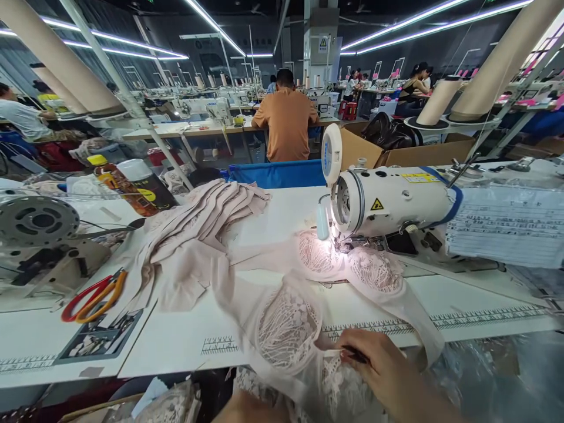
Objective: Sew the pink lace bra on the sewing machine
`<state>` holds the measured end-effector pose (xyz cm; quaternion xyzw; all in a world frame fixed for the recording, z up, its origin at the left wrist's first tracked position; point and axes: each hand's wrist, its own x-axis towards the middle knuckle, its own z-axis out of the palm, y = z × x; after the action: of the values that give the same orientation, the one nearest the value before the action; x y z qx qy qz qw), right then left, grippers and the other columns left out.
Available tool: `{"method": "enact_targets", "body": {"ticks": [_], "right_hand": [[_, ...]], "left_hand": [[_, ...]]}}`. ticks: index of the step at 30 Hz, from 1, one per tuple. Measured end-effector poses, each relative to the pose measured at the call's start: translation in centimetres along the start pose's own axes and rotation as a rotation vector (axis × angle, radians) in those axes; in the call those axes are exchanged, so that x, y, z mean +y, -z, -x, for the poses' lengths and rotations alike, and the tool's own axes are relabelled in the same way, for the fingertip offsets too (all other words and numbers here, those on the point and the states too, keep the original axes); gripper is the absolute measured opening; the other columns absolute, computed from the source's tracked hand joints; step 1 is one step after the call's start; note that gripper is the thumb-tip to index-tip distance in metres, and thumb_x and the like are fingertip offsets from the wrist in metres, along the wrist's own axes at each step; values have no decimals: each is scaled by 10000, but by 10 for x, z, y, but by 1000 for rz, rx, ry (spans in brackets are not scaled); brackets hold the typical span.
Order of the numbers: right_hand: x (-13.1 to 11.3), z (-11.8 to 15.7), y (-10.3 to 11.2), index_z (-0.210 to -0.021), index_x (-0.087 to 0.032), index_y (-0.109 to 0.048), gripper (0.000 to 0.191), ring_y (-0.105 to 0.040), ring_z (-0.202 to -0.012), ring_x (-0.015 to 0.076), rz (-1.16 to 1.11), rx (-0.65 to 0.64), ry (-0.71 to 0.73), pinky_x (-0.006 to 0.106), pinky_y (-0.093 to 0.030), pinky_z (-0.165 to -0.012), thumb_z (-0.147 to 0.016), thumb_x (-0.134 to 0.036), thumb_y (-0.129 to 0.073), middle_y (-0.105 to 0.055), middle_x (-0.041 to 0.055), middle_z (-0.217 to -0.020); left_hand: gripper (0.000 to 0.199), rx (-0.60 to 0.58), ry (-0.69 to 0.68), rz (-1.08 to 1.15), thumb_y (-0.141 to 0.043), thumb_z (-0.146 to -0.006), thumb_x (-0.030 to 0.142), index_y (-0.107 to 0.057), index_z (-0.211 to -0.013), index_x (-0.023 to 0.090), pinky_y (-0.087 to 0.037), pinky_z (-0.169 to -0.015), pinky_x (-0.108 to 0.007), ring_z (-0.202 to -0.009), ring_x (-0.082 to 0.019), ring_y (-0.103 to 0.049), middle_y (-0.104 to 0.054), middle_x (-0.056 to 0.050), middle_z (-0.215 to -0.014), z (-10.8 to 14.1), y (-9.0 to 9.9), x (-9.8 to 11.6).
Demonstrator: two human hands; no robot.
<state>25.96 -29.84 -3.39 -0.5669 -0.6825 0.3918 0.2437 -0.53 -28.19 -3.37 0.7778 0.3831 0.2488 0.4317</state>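
A pale pink lace bra (288,326) hangs over the table's front edge, one cup on the tabletop and more lace below. My right hand (383,367) is closed at the centre of this bra, with a small dark tool (356,355) between its fingers; the tool's kind is mostly hidden. At the bottom edge my left hand (249,408) is against the lower lace, blurred and cut off, its fingers hidden. Behind, another lace bra (376,270) lies under the lit needle area of a white sewing machine (392,197). Pale fabric joins the two bras on the left.
Stacked pale fabric pieces (189,220) lie left of the machine. Pliers with red and orange handles (101,296) rest near a sunken parts tray (106,335). Spray cans (147,185) stand behind. A written sheet (506,226) hangs at right. A person in orange (286,120) sits ahead.
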Motion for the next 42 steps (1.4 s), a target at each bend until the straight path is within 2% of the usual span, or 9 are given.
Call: {"method": "enact_targets", "body": {"ticks": [4,7,11,14,16,20,25,35,42], "right_hand": [[3,23,-11,-723,-222,-530,159,-552,-630,146,-13,28,125,246,-404,-633,-879,-204,-509,-617,-10,-694],[0,40,-10,-696,-223,-563,131,-548,-607,136,-32,-58,152,244,-413,-639,-820,-183,-580,-627,-19,-679],[-4,57,6,-678,-226,-641,246,-603,-689,159,-98,-157,134,252,-437,-681,-904,-323,-643,-644,1,-688],[-1,59,19,-653,-207,-659,443,-569,-647,141,-204,-253,142,247,-411,-625,-946,-537,-624,-596,1,-662],[7,55,25,-660,-194,-660,517,-531,-622,129,-279,-294,149,247,-379,-587,-926,-635,-603,-571,1,-671],[31,44,27,-680,-188,-622,549,-544,-692,157,-387,-319,126,275,-389,-624,-933,-671,-560,-604,36,-765],[51,34,12,-529,-213,-429,647,-403,-539,139,-634,-225,0,296,-317,-527,-836,-749,-620,-458,-7,-580],[50,34,-29,-451,-281,-285,729,-223,-388,117,-934,-77,-143,310,-225,-426,-677,-862,-664,-269,-62,-392],[56,32,-9,-496,-239,-436,674,-336,-413,114,-794,-197,-48,292,-274,-438,-771,-824,-625,-402,-37,-454]], "left_hand": [[382,-99,-166,-176,-514,-1004,126,-659,-1312,301,-440,-1144,-495,-1432,-306,-456,-528,-93,-1518,-31,-11,7],[105,-363,-434,-370,-718,-915,226,-768,-1007,229,-238,-1232,-620,-1543,-390,-243,-335,-68,-1660,-50,-9,17],[191,-545,-540,-277,-787,-868,324,-709,-756,191,-190,-1240,-563,-1459,-358,-412,-556,-52,-1511,-52,8,27],[312,-602,-395,-23,-641,-968,350,-644,-707,179,-398,-1060,-428,-1014,-240,-675,-763,-80,-972,-43,12,17],[435,-609,-180,164,-521,-1020,432,-597,-680,171,-451,-764,-306,-687,-153,-585,-650,-40,-686,-38,7,5],[546,-390,221,541,-661,-885,626,-555,-626,158,-301,-567,-239,-597,-106,-403,-483,20,-618,-31,-14,-14],[596,-69,462,1123,-933,-586,551,-504,-505,145,-296,-522,-213,-523,-70,-388,-454,36,-539,-26,-42,-23],[643,-89,529,1327,-942,-544,541,-420,-480,172,-205,-420,-208,-388,-33,-297,-372,71,-435,-22,-63,-25],[608,-111,527,1354,-935,-574,511,-445,-471,166,-203,-423,-214,-392,-40,-308,-383,63,-432,-20,-65,-24]]}}
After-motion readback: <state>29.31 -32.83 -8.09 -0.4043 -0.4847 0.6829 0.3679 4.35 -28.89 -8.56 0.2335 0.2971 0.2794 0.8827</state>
